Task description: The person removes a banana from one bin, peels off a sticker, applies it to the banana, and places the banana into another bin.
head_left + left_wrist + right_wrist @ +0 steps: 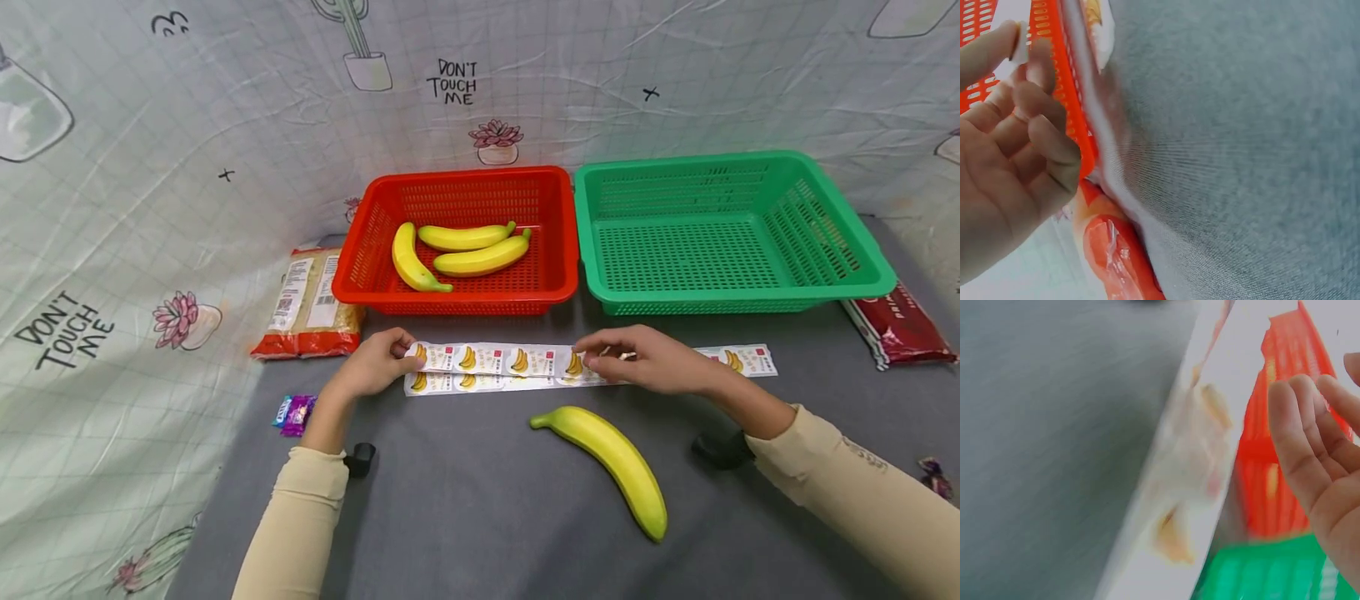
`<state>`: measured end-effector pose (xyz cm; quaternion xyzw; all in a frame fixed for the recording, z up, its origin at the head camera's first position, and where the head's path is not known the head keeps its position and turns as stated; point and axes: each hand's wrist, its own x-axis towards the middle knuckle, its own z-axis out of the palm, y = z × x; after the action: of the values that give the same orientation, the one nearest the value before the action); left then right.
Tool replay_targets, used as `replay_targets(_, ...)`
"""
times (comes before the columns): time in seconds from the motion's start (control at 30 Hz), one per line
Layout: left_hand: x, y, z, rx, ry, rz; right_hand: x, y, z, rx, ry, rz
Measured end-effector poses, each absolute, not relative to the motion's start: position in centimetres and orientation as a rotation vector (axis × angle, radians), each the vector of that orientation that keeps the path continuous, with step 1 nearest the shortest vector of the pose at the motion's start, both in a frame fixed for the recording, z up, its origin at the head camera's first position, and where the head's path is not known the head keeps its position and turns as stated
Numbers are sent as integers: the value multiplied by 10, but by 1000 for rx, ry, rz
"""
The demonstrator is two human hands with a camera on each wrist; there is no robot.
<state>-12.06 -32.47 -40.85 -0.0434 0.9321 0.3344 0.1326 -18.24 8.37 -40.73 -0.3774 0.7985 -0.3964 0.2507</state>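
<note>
A white strip of banana-printed stickers [491,360] runs across the grey cloth, with a second layer showing under its front edge. My left hand [378,360] pinches the strip's left end between thumb and fingertips, slightly raised; the left wrist view shows a white edge in that pinch. Over the middle of the strip hovers my right hand [648,357], its fingers fairly straight in the right wrist view [1329,450]. Whether its fingertips touch the paper, I cannot tell. One yellow banana [611,454] lies on the cloth in front of the strip.
Behind the strip stand a red basket [457,298] with 3 bananas and a green basket [735,296] beside it. A grain bag [311,304] lies at left, near small candy packets [296,414]. A dark red packet [900,329] sits at right.
</note>
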Motion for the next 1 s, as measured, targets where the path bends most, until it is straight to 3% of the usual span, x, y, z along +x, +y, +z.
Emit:
replay_targets(0.47,-109,-312,-398,-12,2594,1246,-195,-68,-364,-1273,2282,-937)
replay_targets(0.7,-104,-306,-391,70,2559,1340,-189,-96,-361,-1346,2407,-722)
replay_targets(1.0,-101,-314,-394,95,2557,1369,-188,-106,-368,-1388,2378,-776)
